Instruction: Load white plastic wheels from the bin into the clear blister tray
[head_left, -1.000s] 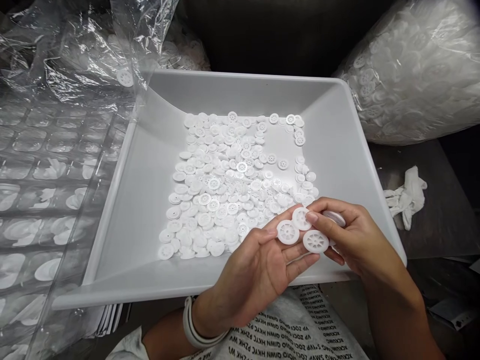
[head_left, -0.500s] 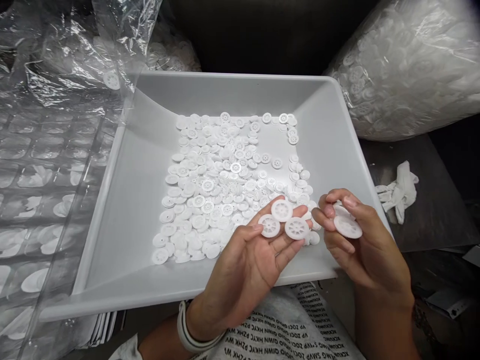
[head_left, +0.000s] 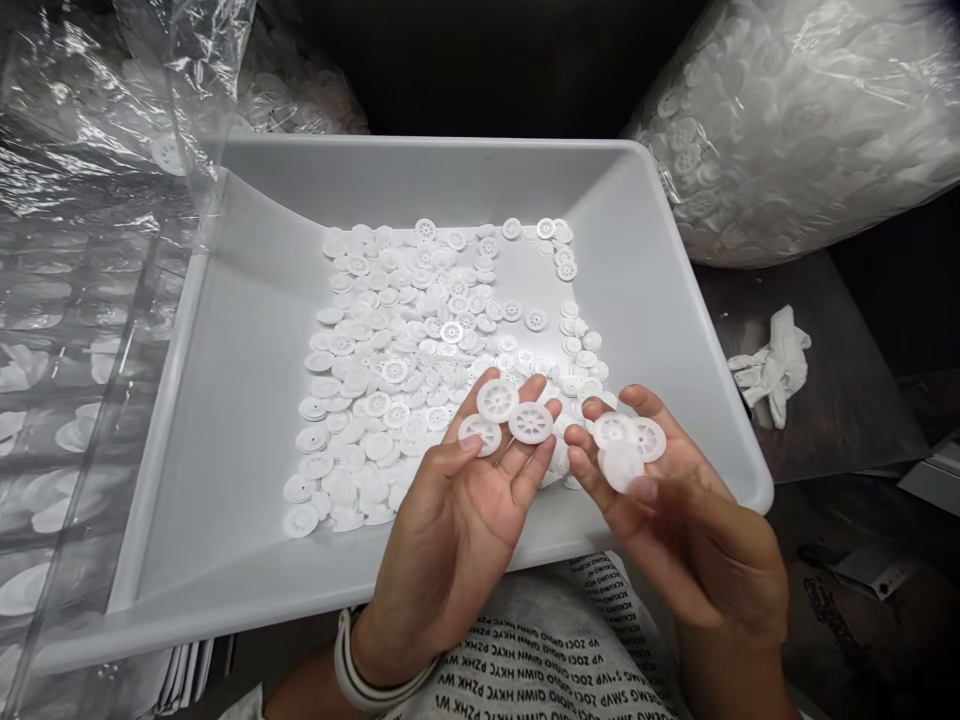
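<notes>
White plastic spoked wheels (head_left: 531, 423) rest, three together, on the spread fingers of the open, palm-up left hand (head_left: 450, 510). The right hand (head_left: 675, 510) curls its fingers (head_left: 637, 394) loosely around a blurred cluster of similar wheels (head_left: 622, 450). Both hands are above the near part of a pale grey plastic tray (head_left: 247, 330), over loose wheels (head_left: 394, 371) spread across its floor. A clear bag (head_left: 787, 130) packed with wheels sits beyond the far right corner, near a crumpled white glove (head_left: 772, 365)

Blurred plastic wheel (head_left: 622, 467), filled plastic bag (head_left: 795, 130) cut off at edge
</notes>
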